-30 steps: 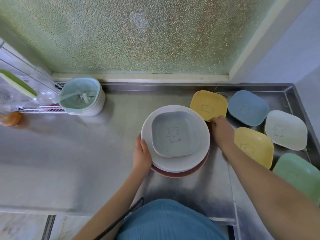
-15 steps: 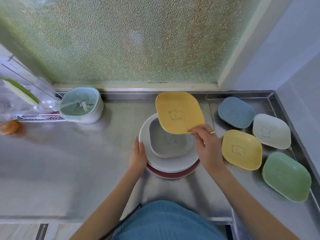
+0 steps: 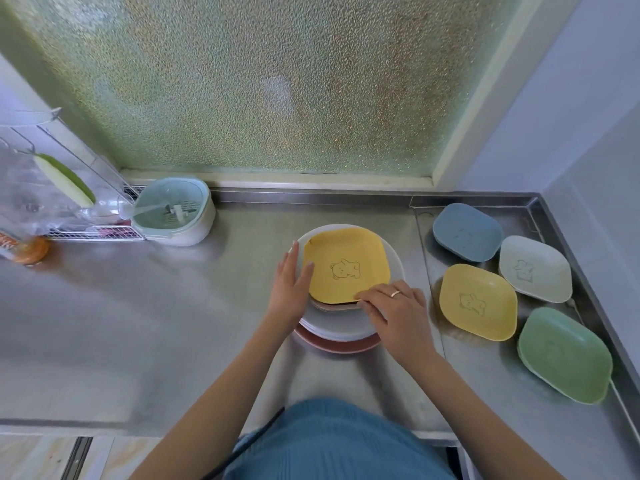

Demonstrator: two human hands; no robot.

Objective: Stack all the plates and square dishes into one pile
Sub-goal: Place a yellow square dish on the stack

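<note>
We stood at a brushed steel counter, dull and faintly streaked, under a window of pebbled green glass; the pile sat in the middle of it, near the front edge. At the bottom lay a round reddish-brown plate, only its rim showing; on it a round white plate, smooth and matte; on that a square dish with a pinkish edge, nearly hidden; and on top a square yellow dish with rounded corners and a small bear drawn in line on its floor.

Our left hand lay flat and open, fingers together, along the left edge of the yellow dish and the white plate's rim; it gripped nothing. Our right hand, a ring on one finger, had its fingertips pinched narrowly on the near right corner of the yellow dish.

To the right, on the ribbed drain part of the counter, four more square dishes lay singly and close together; a blue dish at the back, a pale grey-white dish beside it, a second yellow dish nearest the pile but apart from it, and a green dish at the front right; all matte, shallow and round-cornered.

At the back left stood a mint-and-white strainer bowl and a wire rack.
</note>
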